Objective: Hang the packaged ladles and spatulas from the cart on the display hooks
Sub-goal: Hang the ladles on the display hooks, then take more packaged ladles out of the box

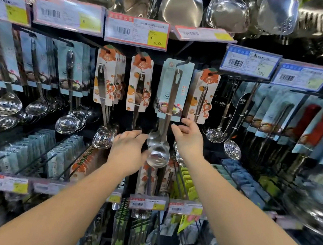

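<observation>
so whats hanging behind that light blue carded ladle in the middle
Behind the light blue carded ladle more spoon bowls peek out, so other utensils hang there. Its card covers their packaging, so how many cannot be seen. The hook runs back into dark shelving.

I see a dark gap between my left hand [127, 150] and right hand [188, 139], but the hanging ladle [158, 154] fills most of it. Orange-carded packs [139, 84] crowd its hook [185, 62] on both sides (the right one nearly touches its card). Price tags [136, 31] overhang from above, and the lower hook rows [57, 157] jut forward below my forearms.
</observation>
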Tool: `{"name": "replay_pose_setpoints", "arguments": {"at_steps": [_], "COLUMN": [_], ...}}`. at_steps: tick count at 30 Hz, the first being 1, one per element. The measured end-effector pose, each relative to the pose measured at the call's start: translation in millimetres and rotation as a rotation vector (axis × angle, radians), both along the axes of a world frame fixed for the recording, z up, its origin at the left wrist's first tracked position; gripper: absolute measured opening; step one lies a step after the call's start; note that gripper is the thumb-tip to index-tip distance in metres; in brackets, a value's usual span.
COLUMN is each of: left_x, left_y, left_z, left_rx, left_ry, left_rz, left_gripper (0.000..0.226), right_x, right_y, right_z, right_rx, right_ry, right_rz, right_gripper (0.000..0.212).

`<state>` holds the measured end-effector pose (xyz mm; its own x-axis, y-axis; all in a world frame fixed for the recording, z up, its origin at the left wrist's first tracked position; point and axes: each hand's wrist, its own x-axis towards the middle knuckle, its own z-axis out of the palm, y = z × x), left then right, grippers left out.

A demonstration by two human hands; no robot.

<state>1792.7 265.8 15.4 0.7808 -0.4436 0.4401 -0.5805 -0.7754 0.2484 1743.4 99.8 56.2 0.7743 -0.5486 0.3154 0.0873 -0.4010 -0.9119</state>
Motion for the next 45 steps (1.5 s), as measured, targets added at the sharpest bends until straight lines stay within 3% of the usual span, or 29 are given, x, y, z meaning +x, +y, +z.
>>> {"name": "replay_pose_setpoints", "arguments": {"at_steps": [4, 9, 13, 22, 27, 35, 45], "left_x": [-22, -77, -146, -381, -466, -510, -459], "left_y": [-16, -59, -118, -302, -376, -490, -645], "left_z": [-12, -21, -26, -60, -75, -132, -223], "left_rx": [0.007, 0.045, 0.059, 0.140, 0.198, 0.313, 0.489], "left_ry": [0.005, 0.004, -0.018, 0.061, 0.097, 0.144, 0.273], "left_rz": [-0.055, -0.144, -0.231, -0.609, -0.744, -0.926, -0.981], "left_gripper": [0.049, 0.051, 0.051, 0.052, 0.045, 0.053, 0.054], "right_x": [-38, -107, -195, -491, -587, -640, -613], "right_y": [-12, -45, -94, -231, -279, -370, -501], "right_z": [-33, -56, -68, -99, -121, -186, -291], "right_rx": [-0.211, -0.309, -0.322, -0.260, -0.219, -0.112, 0.220], "right_ry": [0.134, 0.226, 0.312, 0.549, 0.615, 0.738, 0.857], "right_rz": [-0.086, -0.148, -0.238, -0.571, -0.744, -0.907, -0.994], "right_gripper": [0.043, 0.042, 0.044, 0.046, 0.041, 0.044, 0.045]}}
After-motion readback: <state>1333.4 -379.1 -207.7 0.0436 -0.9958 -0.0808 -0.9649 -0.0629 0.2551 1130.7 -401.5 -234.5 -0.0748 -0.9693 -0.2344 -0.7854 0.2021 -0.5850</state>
